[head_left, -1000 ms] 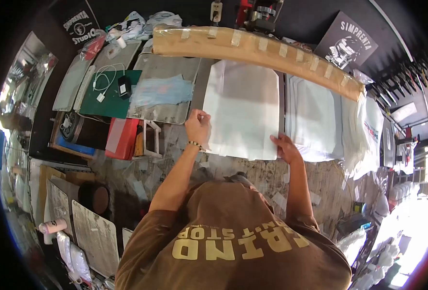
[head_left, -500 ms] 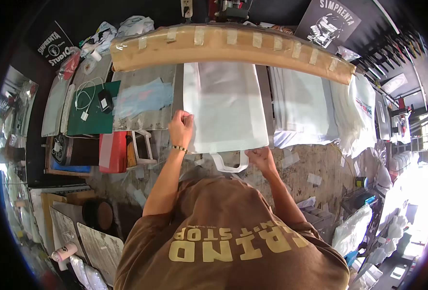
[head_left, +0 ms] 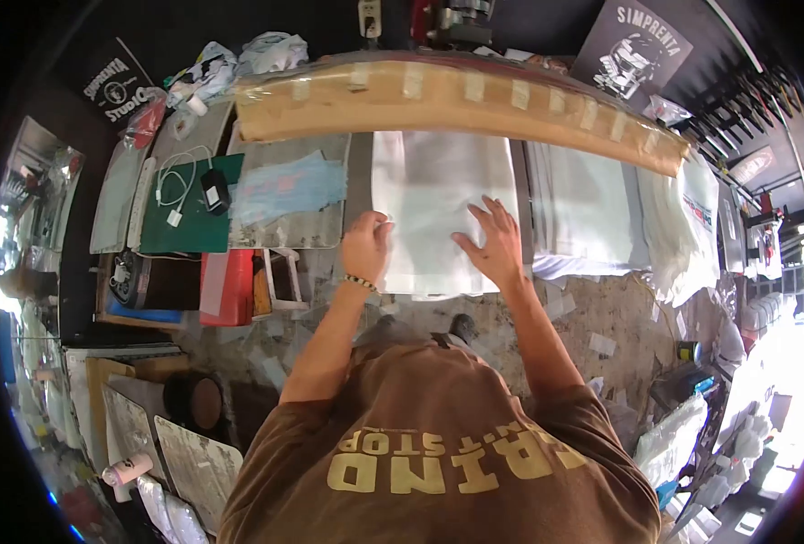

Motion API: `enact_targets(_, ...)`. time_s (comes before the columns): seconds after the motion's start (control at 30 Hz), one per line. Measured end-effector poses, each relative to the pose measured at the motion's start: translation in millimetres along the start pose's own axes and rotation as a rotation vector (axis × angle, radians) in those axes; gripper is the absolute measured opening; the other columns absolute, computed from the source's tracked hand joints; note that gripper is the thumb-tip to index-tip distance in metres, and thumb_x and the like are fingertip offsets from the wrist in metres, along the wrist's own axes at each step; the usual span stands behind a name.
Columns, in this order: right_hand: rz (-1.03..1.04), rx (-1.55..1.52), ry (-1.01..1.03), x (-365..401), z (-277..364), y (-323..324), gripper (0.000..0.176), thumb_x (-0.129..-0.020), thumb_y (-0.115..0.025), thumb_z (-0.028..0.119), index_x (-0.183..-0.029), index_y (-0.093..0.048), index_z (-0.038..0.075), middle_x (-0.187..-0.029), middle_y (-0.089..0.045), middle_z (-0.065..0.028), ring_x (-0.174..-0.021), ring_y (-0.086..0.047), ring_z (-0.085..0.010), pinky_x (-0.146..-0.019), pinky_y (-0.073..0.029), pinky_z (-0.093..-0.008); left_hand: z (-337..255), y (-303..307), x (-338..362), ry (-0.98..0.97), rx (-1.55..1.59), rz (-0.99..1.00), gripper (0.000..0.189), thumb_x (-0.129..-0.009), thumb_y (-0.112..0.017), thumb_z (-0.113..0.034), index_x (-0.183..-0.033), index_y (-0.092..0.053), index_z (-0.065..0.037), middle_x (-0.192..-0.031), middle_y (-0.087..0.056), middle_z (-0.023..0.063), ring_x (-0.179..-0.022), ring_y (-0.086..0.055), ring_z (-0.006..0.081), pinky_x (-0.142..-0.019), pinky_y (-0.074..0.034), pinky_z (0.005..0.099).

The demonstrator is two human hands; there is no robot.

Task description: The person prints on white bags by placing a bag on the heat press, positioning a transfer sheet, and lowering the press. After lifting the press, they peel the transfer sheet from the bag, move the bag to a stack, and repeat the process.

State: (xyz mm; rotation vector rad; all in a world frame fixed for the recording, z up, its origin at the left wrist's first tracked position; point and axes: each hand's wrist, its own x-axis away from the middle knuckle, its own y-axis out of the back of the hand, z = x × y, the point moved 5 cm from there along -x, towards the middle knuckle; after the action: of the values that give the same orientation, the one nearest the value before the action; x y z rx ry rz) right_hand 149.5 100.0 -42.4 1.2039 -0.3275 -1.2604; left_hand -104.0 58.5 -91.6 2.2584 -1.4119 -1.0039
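Observation:
A white fabric bag (head_left: pixel 429 172) lies flat on a board below the long cardboard-covered bar. At its left edge is my left hand (head_left: pixel 366 247), with thumb and fingers pressed together; whether cloth is pinched between them is too small to make out. My right hand (head_left: pixel 494 240) rests on the right part of the bag, palm down, with its fingers spread. No handle loop shows at the bag's near edge.
Left of the bag, light blue cloth (head_left: pixel 293 186) lies on another board, beside a green mat (head_left: pixel 180 234) with a charger and cable. More white fabric (head_left: pixel 579 204) is stacked on the right. The taped cardboard bar (head_left: pixel 456 104) crosses behind the boards.
My right hand has let go of the bag's handle and moved up onto the bag, its fingers now spread. The handle loop has gone from sight. The camera view has shifted slightly.

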Motion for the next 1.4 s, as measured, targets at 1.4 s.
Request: enact_targets(1.4,0.227,0.249,-0.171,4,8,-48,0.084,-0.086,-0.055,0.073,-0.152,-0.041,0.025,-0.165,-0.016,-0.0179,-0.15,-0.01,-0.0498,-0.113,-0.004,-0.0756,-48,-26,-104,-0.372,-0.199,0.253,0.019,-0.089,-0.065,-0.015,-0.105,-0.072,-0.008,-0.102,-0.069,0.0173,-0.096,-0.065,0.04,-0.079,-0.051,0.0501)
